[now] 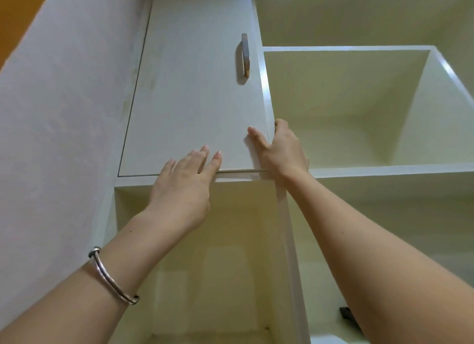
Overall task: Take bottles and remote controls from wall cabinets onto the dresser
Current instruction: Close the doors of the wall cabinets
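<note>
I look up at a white wall cabinet. Its door has a metal handle and lies nearly flush with the frame. My left hand rests flat, fingers spread, at the door's lower edge. My right hand grips the door's lower right corner, thumb on the front and fingers curled round the edge. No bottle or remote control is visible. A dark object shows at the bottom right behind my right forearm; I cannot tell what it is.
An open cubby sits to the right of the door, and another open compartment lies below it. A pale wall runs along the left. A silver bangle is on my left wrist.
</note>
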`<state>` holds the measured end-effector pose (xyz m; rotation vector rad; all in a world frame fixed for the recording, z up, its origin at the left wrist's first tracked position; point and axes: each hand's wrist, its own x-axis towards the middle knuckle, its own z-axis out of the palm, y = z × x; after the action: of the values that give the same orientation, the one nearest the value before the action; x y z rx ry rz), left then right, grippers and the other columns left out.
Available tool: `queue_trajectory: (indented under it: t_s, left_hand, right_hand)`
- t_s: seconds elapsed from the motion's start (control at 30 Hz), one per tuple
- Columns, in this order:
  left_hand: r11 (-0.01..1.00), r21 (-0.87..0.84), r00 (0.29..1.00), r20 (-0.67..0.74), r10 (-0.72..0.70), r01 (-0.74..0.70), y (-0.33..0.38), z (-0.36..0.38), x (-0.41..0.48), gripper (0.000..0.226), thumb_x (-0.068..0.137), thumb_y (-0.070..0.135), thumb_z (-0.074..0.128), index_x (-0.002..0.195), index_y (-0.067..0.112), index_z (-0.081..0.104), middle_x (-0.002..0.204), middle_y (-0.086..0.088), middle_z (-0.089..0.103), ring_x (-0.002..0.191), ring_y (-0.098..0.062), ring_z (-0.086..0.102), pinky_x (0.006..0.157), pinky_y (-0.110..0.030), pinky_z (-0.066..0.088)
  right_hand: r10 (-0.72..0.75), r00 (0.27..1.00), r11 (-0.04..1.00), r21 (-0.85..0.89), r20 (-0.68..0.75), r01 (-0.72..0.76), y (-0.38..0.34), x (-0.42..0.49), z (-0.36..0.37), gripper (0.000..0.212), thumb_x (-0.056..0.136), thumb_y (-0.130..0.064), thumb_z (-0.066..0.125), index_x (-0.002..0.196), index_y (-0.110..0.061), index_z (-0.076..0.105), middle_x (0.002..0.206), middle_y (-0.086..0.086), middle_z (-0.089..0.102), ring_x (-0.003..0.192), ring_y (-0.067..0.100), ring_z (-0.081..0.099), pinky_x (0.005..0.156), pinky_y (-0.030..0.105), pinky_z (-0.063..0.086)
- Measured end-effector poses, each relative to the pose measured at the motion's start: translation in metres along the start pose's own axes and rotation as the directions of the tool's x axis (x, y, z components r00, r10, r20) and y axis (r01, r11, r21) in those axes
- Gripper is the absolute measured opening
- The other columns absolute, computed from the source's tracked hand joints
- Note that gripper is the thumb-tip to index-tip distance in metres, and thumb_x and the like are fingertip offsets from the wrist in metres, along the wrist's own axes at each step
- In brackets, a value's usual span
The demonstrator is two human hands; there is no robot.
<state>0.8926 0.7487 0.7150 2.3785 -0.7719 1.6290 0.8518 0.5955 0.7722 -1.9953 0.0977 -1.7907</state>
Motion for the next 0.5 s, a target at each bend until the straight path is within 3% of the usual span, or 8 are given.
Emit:
queue_trajectory:
  t_s: [0.33, 0.5]
  left_hand:
    - [0.998, -0.058, 0.999, 0.024, -0.036, 0.037, -0.001, -0.002, -0.005, 0.077, 0.086, 0.007, 0.039, 0.15, 0.028, 0.0, 0.16, 0.008, -0.008, 0.148, -0.01, -0.003, 0.12, -0.035, 0.003]
    - [0.991, -0.118, 0.998, 0.03, -0.054, 0.057, -0.002, -0.005, -0.017, 0.073, 0.086, 0.014, 0.042, 0.15, 0.026, 0.007, 0.161, 0.007, 0.001, 0.148, -0.013, 0.004, 0.12, -0.035, 0.008]
  right_hand:
    - [-0.003, 0.992, 0.991, 0.13, 0.126, -0.013, 0.0, -0.002, -0.009, 0.058, 0.088, -0.054, 0.044, 0.129, -0.013, 0.041, 0.13, 0.008, 0.055, 0.119, 0.029, 0.052, 0.097, 0.047, 0.044]
    - [-0.025, 0.98, 0.995, 0.103, 0.196, 0.005, 0.004, -0.014, -0.022, 0.053, 0.093, -0.045, 0.044, 0.132, -0.01, 0.039, 0.13, 0.008, 0.054, 0.12, 0.027, 0.051, 0.092, 0.038, 0.042]
